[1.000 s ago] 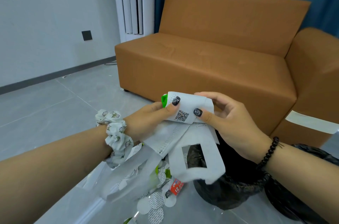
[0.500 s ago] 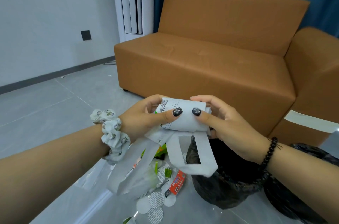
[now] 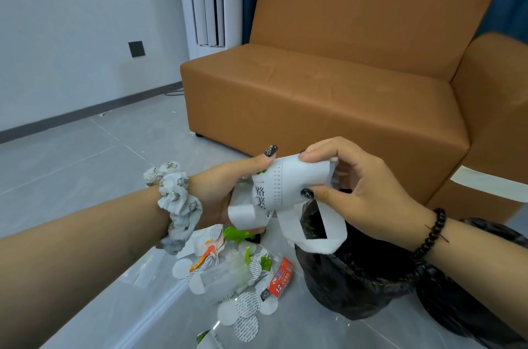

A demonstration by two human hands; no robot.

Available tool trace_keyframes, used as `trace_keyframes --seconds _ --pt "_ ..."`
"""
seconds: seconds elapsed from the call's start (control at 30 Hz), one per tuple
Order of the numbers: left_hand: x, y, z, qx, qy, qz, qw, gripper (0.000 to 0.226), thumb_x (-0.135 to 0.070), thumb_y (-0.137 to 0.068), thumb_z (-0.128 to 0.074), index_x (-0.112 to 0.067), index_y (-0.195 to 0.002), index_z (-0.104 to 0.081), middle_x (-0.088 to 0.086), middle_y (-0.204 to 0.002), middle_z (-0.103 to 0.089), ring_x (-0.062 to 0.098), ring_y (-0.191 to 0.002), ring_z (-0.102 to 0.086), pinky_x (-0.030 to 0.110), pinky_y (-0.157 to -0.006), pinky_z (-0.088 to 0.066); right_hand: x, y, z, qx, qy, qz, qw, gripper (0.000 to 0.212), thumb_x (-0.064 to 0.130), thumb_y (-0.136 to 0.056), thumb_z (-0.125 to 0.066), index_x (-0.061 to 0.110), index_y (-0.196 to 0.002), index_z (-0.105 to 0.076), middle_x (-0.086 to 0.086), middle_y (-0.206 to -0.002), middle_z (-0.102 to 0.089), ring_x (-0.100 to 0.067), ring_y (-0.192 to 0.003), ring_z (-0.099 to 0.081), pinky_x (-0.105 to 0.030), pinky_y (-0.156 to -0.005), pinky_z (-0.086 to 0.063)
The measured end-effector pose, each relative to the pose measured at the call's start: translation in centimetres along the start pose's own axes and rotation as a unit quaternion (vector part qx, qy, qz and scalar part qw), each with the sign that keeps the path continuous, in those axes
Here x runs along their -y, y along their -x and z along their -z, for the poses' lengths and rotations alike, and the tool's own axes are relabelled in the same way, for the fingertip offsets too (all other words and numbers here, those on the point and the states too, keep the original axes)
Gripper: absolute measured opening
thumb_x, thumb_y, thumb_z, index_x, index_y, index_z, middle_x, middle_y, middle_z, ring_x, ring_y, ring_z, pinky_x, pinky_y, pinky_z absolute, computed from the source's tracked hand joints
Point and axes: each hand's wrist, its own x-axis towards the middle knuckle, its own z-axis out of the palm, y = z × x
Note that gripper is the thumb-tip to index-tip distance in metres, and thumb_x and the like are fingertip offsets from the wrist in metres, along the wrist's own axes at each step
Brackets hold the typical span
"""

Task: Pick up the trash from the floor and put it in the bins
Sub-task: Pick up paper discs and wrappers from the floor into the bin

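We hold a rolled-up white paper bag (image 3: 288, 186) between both hands, in the air above the floor (image 3: 85, 166) and just over the near rim of the black-lined bin (image 3: 357, 277). Our left hand (image 3: 225, 186) grips the roll's left end, thumb raised along the top and fingers curled beneath it. Our right hand (image 3: 360, 186) pinches the right end, thumb on the lower front and fingers pressed onto the top edge. The roll's long axis runs roughly left to right between the hands, tilted slightly up toward the right, with printed characters facing us. Its white loop handle (image 3: 314, 231) hangs down from the roll over the bin's opening. Below our left hand a pile of litter (image 3: 240, 271) lies on the floor: round white seals, green scraps and a red wrapper (image 3: 281, 281). An orange sofa (image 3: 343, 86) stands behind the bin.
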Motion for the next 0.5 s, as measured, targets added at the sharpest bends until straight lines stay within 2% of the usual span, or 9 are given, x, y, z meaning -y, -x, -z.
trace_keyframes --seconds 0.07,0.13,0.23,0.33,0.4,0.47,0.5 --pt "0.0 -0.1 0.3 -0.01 -0.03 -0.009 0.999 0.036 -0.04 -0.071 -0.071 -0.016 -0.099 -0.069 0.008 -0.081 -0.068 0.019 -0.062 -0.065 0.03 -0.057 -0.058 0.0 0.1 -0.2 0.007 0.021 0.033 0.999 0.034 0.002 -0.074 -0.068 0.02 -0.102 -0.061 0.001 -0.111 -0.056 -0.017 -0.104 -0.057 -0.035 -0.076 -0.053" --pt "0.0 -0.5 0.7 -0.041 -0.039 -0.047 0.997 0.032 -0.032 -0.067 -0.076 -0.014 -0.092 -0.067 0.008 -0.079 -0.065 0.019 -0.064 -0.065 0.033 -0.061 -0.059 0.0 0.1 -0.3 0.014 0.028 0.025 0.999 0.037 0.002 -0.072 -0.069 0.021 -0.102 -0.059 -0.001 -0.112 -0.055 -0.017 -0.103 -0.057 -0.035 -0.077 -0.053" --pt "0.4 -1.0 1.0 -0.072 -0.031 -0.104 0.992 0.036 -0.024 -0.062 -0.073 -0.009 -0.093 -0.065 0.012 -0.082 -0.067 0.024 -0.068 -0.065 0.033 -0.062 -0.057 -0.2 0.1 -0.2 0.028 0.008 -0.039 0.999 0.036 0.025 -0.072 -0.071 0.032 -0.104 -0.055 0.003 -0.113 -0.056 -0.023 -0.098 -0.058 -0.043 -0.081 -0.052" --pt "0.8 -1.3 1.0 -0.072 -0.039 -0.153 0.985 0.035 -0.01 -0.059 -0.078 -0.011 -0.091 -0.065 0.006 -0.077 -0.07 0.019 -0.064 -0.066 0.03 -0.058 -0.056 -0.4 0.0 -0.5 0.003 -0.074 -0.118 0.99 0.033 0.048 -0.078 -0.07 0.032 -0.106 -0.059 0.004 -0.111 -0.06 -0.013 -0.098 -0.061 -0.029 -0.077 -0.054" --pt "0.9 -1.5 1.1 -0.088 -0.058 -0.174 0.979 0.042 -0.006 -0.056 -0.085 -0.013 -0.092 -0.064 0.001 -0.076 -0.069 0.018 -0.066 -0.066 0.034 -0.06 -0.058 -0.6 0.0 -0.9 0.002 -0.163 -0.212 0.964 0.035 0.05 -0.077 -0.067 0.03 -0.105 -0.062 -0.005 -0.111 -0.062 -0.016 -0.092 -0.062 -0.038 -0.074 -0.057" --pt "1.0 -1.8 1.3 -0.107 -0.067 -0.199 0.972 0.047 -0.004 -0.054 -0.086 -0.013 -0.093 -0.064 0.0 -0.077 -0.069 0.017 -0.069 -0.067 0.036 -0.063 -0.059 -0.8 0.0 -1.3 0.015 -0.26 -0.302 0.917 0.04 0.051 -0.073 -0.066 0.028 -0.106 -0.062 -0.01 -0.106 -0.063 -0.025 -0.088 -0.065 -0.051 -0.077 -0.056" --pt "1.0 -1.8 1.3 -0.115 -0.073 -0.213 0.967 0.048 -0.004 -0.052 -0.086 -0.013 -0.094 -0.064 -0.002 -0.076 -0.069 0.015 -0.069 -0.067 0.033 -0.063 -0.059 -0.8 0.0 -1.4 0.021 -0.304 -0.33 0.894 0.044 0.049 -0.072 -0.063 0.026 -0.109 -0.061 -0.013 -0.107 -0.062 -0.031 -0.089 -0.066 -0.05 -0.075 -0.056"
